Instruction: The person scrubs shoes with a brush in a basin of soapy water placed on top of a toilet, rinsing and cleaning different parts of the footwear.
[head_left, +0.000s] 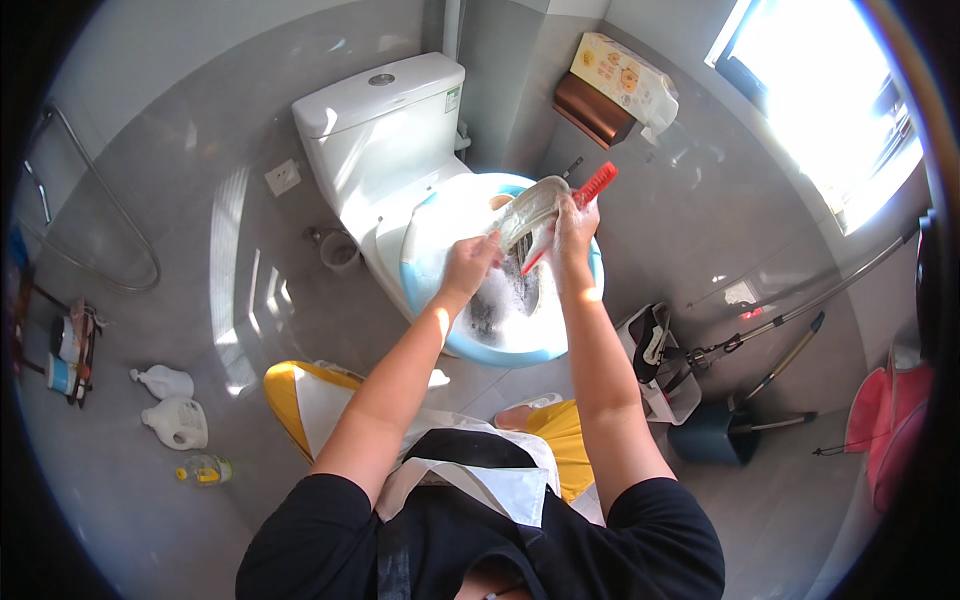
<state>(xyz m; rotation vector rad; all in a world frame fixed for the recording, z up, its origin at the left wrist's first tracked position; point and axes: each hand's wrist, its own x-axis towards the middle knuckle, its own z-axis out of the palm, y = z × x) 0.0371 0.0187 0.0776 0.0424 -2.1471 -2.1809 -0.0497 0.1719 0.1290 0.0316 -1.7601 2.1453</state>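
A foam-covered, pale shoe is held up over a light-blue-rimmed basin. My right hand grips the shoe's far side together with a red brush, whose handle sticks out above the hand. My left hand is at the shoe's near end, its fingers curled and slightly blurred; whether they grip the shoe is unclear. White suds and dark water show in the basin below, with a dark object partly hidden under the shoe. The basin rests on the white toilet.
At right, a sneaker sits on a white rack beside a dark blue dustpan and a long metal pole. White jugs and a yellow-capped bottle stand at left. A tissue pack tops a copper-coloured wall holder.
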